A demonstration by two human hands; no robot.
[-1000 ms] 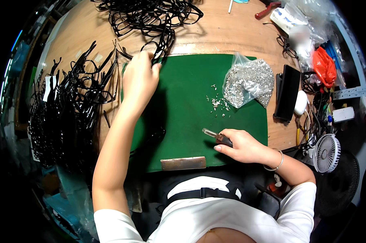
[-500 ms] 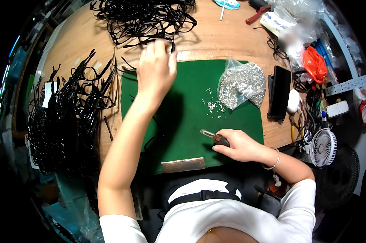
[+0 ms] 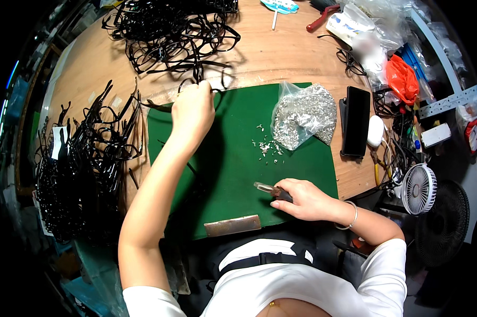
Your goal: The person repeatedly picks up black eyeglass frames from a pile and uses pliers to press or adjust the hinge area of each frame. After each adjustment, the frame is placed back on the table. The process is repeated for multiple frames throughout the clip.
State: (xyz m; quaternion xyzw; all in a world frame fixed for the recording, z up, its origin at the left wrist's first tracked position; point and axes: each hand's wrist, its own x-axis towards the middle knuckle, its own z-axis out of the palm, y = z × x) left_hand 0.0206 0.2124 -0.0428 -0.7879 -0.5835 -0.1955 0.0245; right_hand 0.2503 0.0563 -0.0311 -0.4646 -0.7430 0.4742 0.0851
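My left hand [image 3: 192,110] is closed on a black eyeglass frame [image 3: 221,84] at the far edge of the green mat [image 3: 233,142]. My fingers partly hide that frame. Just beyond lies a tangled pile of black eyeglass frames [image 3: 170,39]. In my right hand [image 3: 308,201], above the near right of the mat, is a short hand tool [image 3: 273,191] with a dark handle and a pale, shiny tip pointing left. Small silvery pieces [image 3: 267,149] lie scattered on the mat beside a clear plastic bag [image 3: 304,116] full of them.
A second heap of black frames [image 3: 85,179] stands on the left. A metal strip [image 3: 232,225] lies along the mat's near edge. To the right are a black phone [image 3: 356,121], a white oval case [image 3: 376,131], cables, an orange bag [image 3: 403,79] and a small white fan [image 3: 419,189].
My left hand has drawn back slightly from the far pile, and an eyeglass frame now shows at its fingers. My right hand keeps its hold on the tool. The whole view has shifted a little.
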